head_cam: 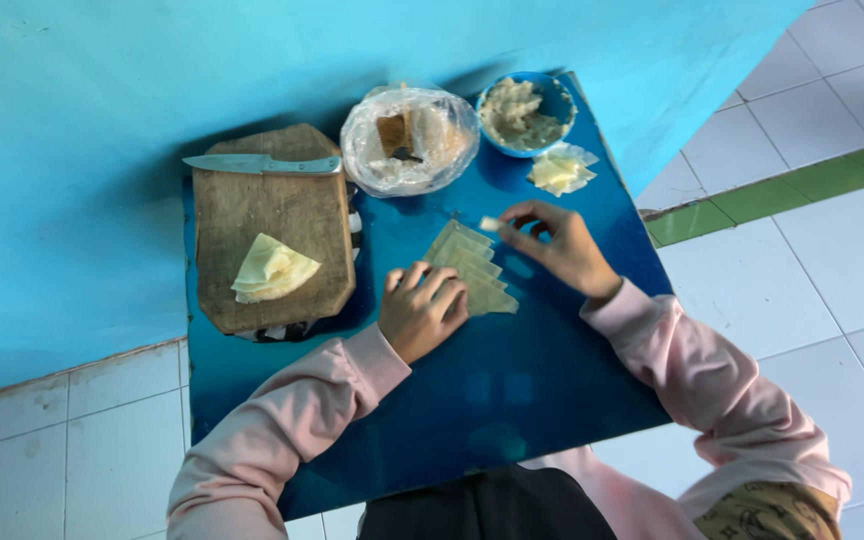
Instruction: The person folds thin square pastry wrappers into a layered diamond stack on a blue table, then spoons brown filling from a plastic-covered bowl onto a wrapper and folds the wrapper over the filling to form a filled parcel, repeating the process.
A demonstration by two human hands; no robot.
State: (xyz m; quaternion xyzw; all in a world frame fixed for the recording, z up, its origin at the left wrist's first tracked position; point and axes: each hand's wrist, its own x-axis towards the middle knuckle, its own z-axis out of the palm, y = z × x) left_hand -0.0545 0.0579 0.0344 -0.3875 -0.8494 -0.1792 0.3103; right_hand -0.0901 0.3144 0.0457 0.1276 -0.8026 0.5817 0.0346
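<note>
Pale dough sheets [472, 270], fanned in an overlapping row on the blue table [512, 390], lie under your left hand [420, 310], which presses flat on their near end with fingers spread, gripping nothing. Your right hand [562, 245] pinches a small pale piece [490, 224] at the row's far tip. By my reading work is early: no sheet filled yet; filling bowl [524, 112] full, folded stack [272, 268] waiting on wooden board [270, 225], knife [262, 164] idle, bagged bowl [409, 138] and loose sheets [560, 170] unused.
</note>
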